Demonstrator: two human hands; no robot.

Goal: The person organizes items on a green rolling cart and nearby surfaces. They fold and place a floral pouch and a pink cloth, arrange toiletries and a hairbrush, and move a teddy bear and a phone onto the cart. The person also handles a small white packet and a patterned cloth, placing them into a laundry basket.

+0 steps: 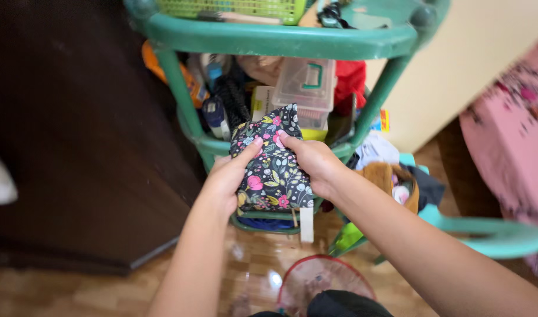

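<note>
Two hands on one item, head view: left hand [229, 176] and right hand [311, 161] both pinch a dark floral fabric pouch [272, 161], thumbs on its front face, fingers curled behind it. Pouch is held upright in the air in front of the middle shelf of a green plastic rack [281, 40]. Behind it: a clear plastic box [304, 85] and a red cloth [351, 82] on that shelf. Dark wooden cabinet [75, 135] is close on the left, cream wall [474, 53] on the right. Open wood floor [58, 293] below; a round mesh thing [322, 282] sits under the forearms.
</note>
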